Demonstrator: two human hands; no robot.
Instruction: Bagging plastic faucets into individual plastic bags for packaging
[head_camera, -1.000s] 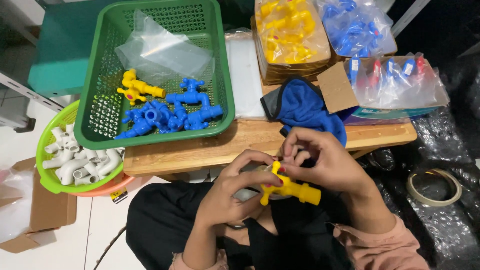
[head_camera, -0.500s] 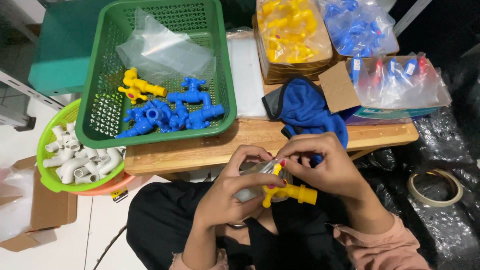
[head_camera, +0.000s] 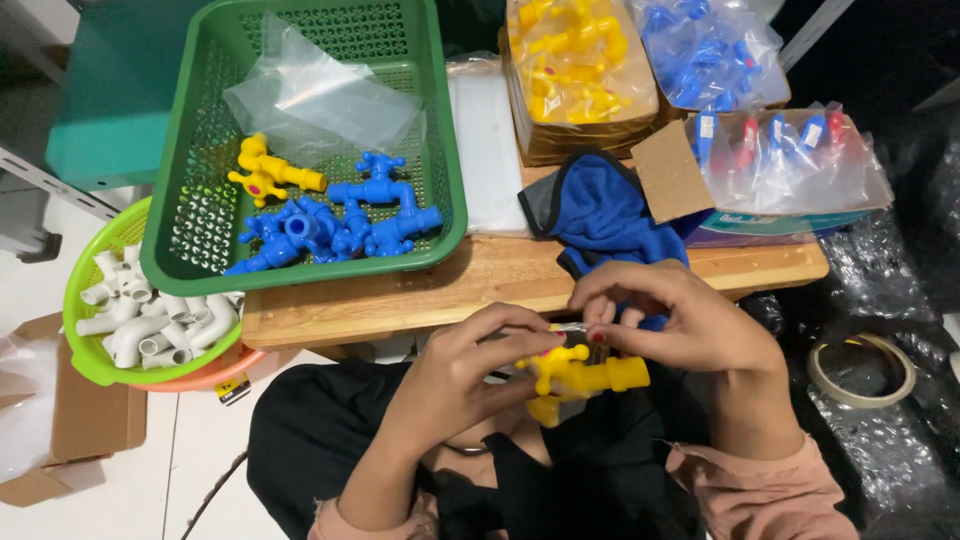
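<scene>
A yellow plastic tap (head_camera: 585, 377) with a cross handle is held over my lap. My left hand (head_camera: 455, 375) grips its body from the left. My right hand (head_camera: 665, 320) pinches at the top of the tap's handle, where a small red cap shows, with a thin shiny piece between the fingertips. Behind, on the wooden table (head_camera: 400, 295), a green basket (head_camera: 190, 215) holds one yellow tap (head_camera: 270, 172), several blue taps (head_camera: 345, 220) and a clear plastic bag (head_camera: 320, 95).
A light green basket (head_camera: 85, 360) of white pipe fittings stands at the left. A blue cloth (head_camera: 605, 215), bags of yellow taps (head_camera: 580, 55) and blue taps (head_camera: 715, 50), packaged parts (head_camera: 790, 160) and a tape roll (head_camera: 862, 370) lie at the right. A cardboard box (head_camera: 60, 440) sits on the floor.
Both hands have turned the yellow tap slightly and shifted it a little lower and left; my right fingers now pinch at the handle top.
</scene>
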